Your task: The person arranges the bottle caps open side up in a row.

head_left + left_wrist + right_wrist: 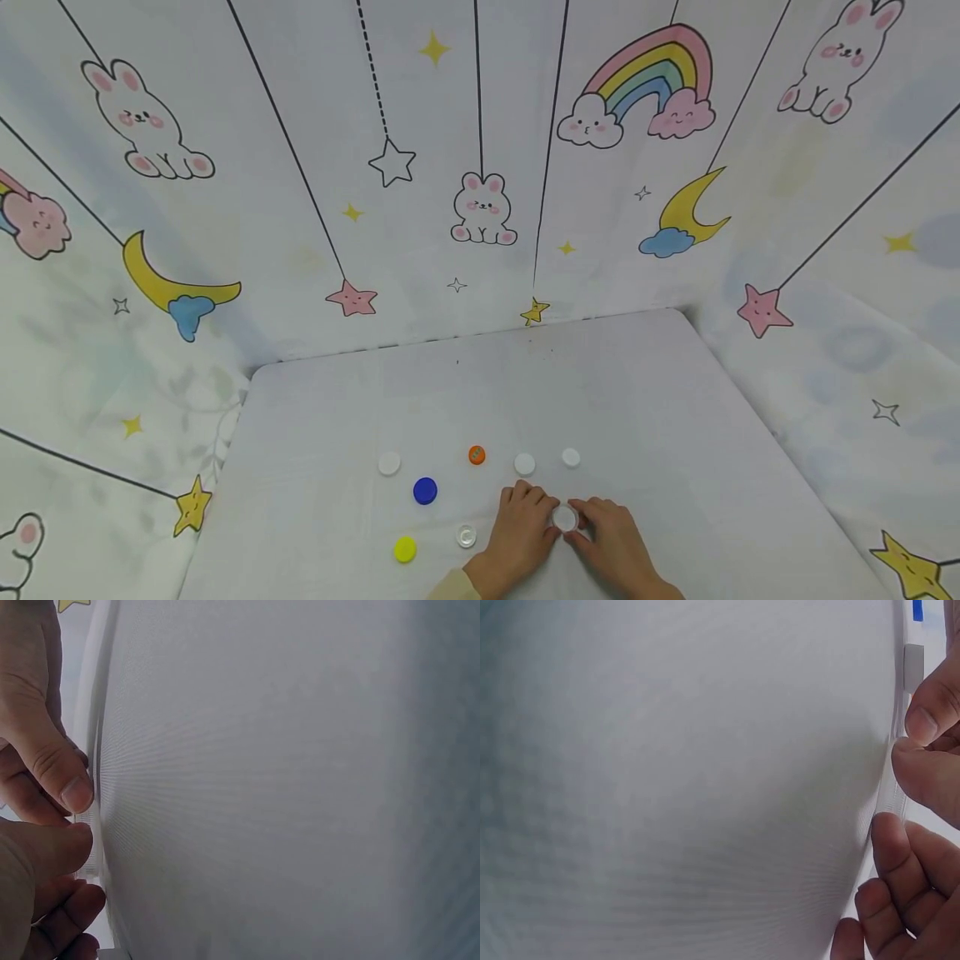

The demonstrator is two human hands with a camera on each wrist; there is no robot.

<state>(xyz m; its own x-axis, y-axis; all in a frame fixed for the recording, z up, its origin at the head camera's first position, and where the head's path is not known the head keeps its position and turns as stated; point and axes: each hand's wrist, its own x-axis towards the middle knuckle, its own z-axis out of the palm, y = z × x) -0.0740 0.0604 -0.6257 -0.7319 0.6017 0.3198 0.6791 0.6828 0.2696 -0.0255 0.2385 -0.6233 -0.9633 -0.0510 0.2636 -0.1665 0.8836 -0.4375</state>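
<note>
Both hands hold one white bottle cap (pixel 566 518) low over the white table, one from each side. My left hand (pixel 522 523) pinches its left edge with thumb and fingers. The right hand (pixel 611 540) pinches the opposite edge, its thumb towards the near side. In the right wrist view the ribbed side of the cap (pixel 889 787) shows between the fingertips, close over the tabletop. Just beyond the hands lie a white cap (pixel 525 464) and a smaller white cap (pixel 571 457). Left of the left hand is a clear cap (pixel 467 536).
Farther left on the table (pixel 322 433) lie a blue cap (pixel 425 491), a yellow cap (pixel 405 549) and another white cap (pixel 388 463). An orange cap (pixel 477 455) sits beyond the left hand. Patterned cloth walls (pixel 420 250) stand along the back and both sides.
</note>
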